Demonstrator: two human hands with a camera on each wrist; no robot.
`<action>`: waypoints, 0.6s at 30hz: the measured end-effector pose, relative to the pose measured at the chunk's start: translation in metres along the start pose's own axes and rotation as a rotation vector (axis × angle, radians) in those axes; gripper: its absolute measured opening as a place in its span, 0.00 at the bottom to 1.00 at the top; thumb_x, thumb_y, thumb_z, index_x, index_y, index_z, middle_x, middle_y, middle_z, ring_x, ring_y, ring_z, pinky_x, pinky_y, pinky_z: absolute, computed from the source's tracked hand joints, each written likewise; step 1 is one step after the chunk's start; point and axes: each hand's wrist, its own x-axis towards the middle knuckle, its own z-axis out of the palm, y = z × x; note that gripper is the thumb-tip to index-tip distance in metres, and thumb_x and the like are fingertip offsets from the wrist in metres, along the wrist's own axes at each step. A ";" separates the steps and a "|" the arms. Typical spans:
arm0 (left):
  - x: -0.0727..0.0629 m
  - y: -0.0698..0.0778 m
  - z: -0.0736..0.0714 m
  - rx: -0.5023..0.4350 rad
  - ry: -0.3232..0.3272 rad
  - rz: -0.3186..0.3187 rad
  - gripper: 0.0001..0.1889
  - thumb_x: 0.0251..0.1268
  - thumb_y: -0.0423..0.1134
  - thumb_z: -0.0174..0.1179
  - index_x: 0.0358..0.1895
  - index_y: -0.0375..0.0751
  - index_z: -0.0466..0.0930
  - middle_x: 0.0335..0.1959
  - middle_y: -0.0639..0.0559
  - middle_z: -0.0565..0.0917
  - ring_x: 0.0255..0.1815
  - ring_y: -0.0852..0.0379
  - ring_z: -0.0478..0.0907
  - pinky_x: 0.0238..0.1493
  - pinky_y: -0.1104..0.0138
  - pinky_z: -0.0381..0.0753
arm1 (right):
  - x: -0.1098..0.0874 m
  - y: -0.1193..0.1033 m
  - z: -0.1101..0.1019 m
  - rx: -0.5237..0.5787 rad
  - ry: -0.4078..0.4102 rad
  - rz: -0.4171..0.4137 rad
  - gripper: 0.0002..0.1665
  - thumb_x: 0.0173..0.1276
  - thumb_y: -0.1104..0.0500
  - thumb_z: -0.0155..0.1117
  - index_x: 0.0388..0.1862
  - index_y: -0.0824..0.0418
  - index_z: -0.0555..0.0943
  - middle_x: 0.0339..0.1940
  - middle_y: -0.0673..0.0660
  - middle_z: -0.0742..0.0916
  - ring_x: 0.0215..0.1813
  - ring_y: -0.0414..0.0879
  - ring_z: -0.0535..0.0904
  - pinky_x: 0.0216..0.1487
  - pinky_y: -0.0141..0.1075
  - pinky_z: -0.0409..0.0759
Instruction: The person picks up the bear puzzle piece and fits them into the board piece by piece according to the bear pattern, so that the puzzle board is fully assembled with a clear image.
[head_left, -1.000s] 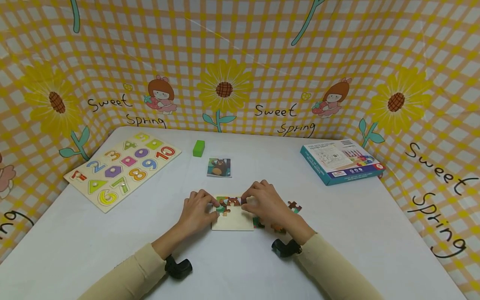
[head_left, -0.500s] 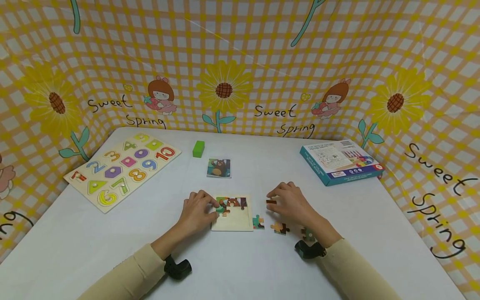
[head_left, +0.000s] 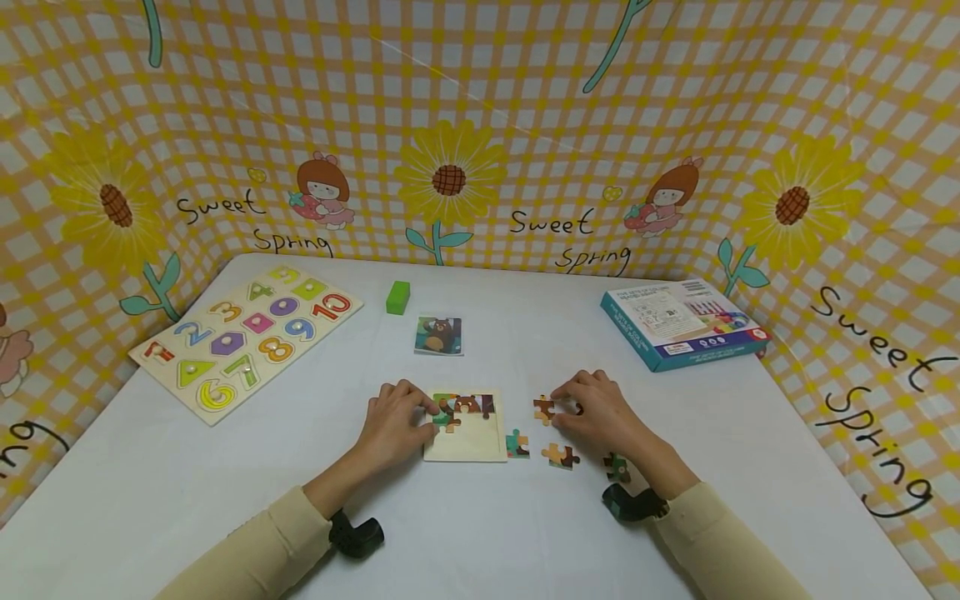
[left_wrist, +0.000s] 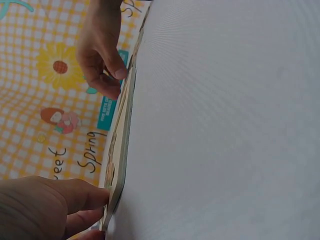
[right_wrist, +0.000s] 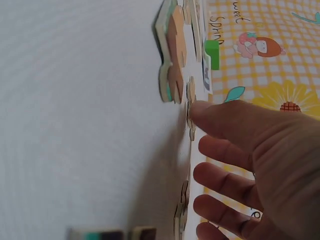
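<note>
The number board (head_left: 163,372) lies slantwise along the table's left edge, seemingly parked there as unneeded. The left hand (head_left: 393,421) grips the left edge of the puzzle tray (head_left: 474,442), thumb and fingers curled on its rim, probably to keep it from sliding. A green block (head_left: 398,297) stands near the table's far edge. Just right of it a bear picture card (head_left: 438,335) lies face up beyond the tray's far edge, presumably as a pattern within sight. The tray sits mid-table; fitted pieces (head_left: 467,405) fill its far side and far left corner. Beside its right edge lies a teal piece (head_left: 517,445), then a brown piece (head_left: 543,409) and a tan piece (head_left: 561,456), all apparently laid within reach. The right hand (head_left: 600,412) has its fingers spread, thumb at the brown piece; I cannot tell whether the index finger touches it. A dark green piece (head_left: 617,468) lies under the right wrist. The boxed set (head_left: 682,323) rests near the table's far right corner, seemingly kept aside.
</note>
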 end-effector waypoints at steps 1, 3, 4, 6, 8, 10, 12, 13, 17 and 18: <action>0.000 0.000 0.000 -0.001 -0.001 -0.001 0.06 0.51 0.36 0.68 0.33 0.46 0.83 0.39 0.52 0.75 0.49 0.45 0.67 0.46 0.50 0.63 | 0.000 0.001 0.000 0.003 -0.001 0.004 0.16 0.57 0.57 0.73 0.43 0.61 0.85 0.42 0.57 0.81 0.45 0.54 0.70 0.46 0.50 0.66; 0.000 0.000 0.000 -0.003 -0.003 -0.001 0.06 0.51 0.36 0.68 0.33 0.46 0.83 0.39 0.52 0.75 0.49 0.45 0.67 0.46 0.50 0.62 | 0.000 0.002 0.002 0.007 0.000 0.011 0.15 0.57 0.57 0.73 0.43 0.61 0.85 0.42 0.57 0.81 0.46 0.55 0.70 0.46 0.51 0.66; 0.000 0.000 0.000 -0.004 -0.004 -0.002 0.06 0.51 0.36 0.68 0.33 0.46 0.83 0.39 0.52 0.75 0.49 0.45 0.67 0.46 0.50 0.62 | 0.000 0.002 0.002 0.011 -0.002 0.017 0.15 0.57 0.57 0.72 0.43 0.60 0.85 0.41 0.57 0.81 0.46 0.55 0.70 0.47 0.51 0.66; 0.000 0.000 0.000 -0.005 -0.007 -0.003 0.06 0.51 0.36 0.68 0.33 0.46 0.83 0.39 0.52 0.75 0.49 0.45 0.67 0.46 0.51 0.62 | 0.001 0.003 0.004 0.018 -0.004 0.024 0.15 0.57 0.57 0.72 0.43 0.60 0.85 0.41 0.56 0.81 0.45 0.54 0.70 0.46 0.51 0.66; 0.000 0.000 0.000 -0.007 -0.009 -0.004 0.06 0.51 0.36 0.68 0.33 0.46 0.83 0.39 0.52 0.75 0.49 0.45 0.67 0.46 0.51 0.62 | 0.001 0.004 0.005 0.021 -0.003 0.028 0.15 0.57 0.57 0.72 0.43 0.60 0.85 0.40 0.56 0.81 0.45 0.54 0.70 0.46 0.50 0.66; 0.000 0.000 0.000 -0.006 -0.009 -0.003 0.06 0.51 0.35 0.68 0.33 0.46 0.83 0.39 0.52 0.75 0.49 0.45 0.67 0.46 0.51 0.62 | 0.001 0.004 0.005 0.022 0.002 0.025 0.15 0.57 0.57 0.72 0.43 0.60 0.86 0.40 0.55 0.80 0.44 0.53 0.69 0.45 0.49 0.66; 0.000 0.000 0.000 -0.007 -0.006 -0.003 0.06 0.51 0.35 0.68 0.33 0.45 0.83 0.39 0.52 0.75 0.49 0.45 0.67 0.46 0.51 0.62 | 0.000 0.004 0.006 0.024 0.008 0.021 0.15 0.57 0.57 0.72 0.43 0.60 0.86 0.40 0.55 0.80 0.44 0.53 0.69 0.45 0.48 0.66; 0.000 0.000 0.000 -0.006 -0.004 -0.001 0.06 0.51 0.35 0.68 0.33 0.46 0.83 0.39 0.52 0.75 0.49 0.45 0.67 0.45 0.51 0.62 | 0.000 0.004 0.006 0.025 0.010 0.020 0.14 0.57 0.57 0.72 0.43 0.60 0.86 0.40 0.55 0.80 0.44 0.53 0.69 0.45 0.48 0.66; 0.000 0.000 0.000 -0.005 0.000 0.001 0.06 0.51 0.35 0.68 0.33 0.45 0.83 0.39 0.51 0.75 0.48 0.45 0.67 0.45 0.51 0.62 | 0.000 0.003 0.005 0.025 0.016 0.017 0.14 0.57 0.57 0.72 0.42 0.60 0.86 0.40 0.55 0.80 0.44 0.53 0.69 0.44 0.48 0.66; 0.000 0.000 0.000 -0.005 0.000 0.002 0.06 0.51 0.35 0.68 0.33 0.45 0.83 0.39 0.51 0.75 0.48 0.45 0.67 0.45 0.51 0.62 | 0.000 0.003 0.006 0.024 0.019 0.016 0.14 0.58 0.57 0.72 0.42 0.60 0.86 0.39 0.55 0.80 0.44 0.53 0.69 0.44 0.48 0.66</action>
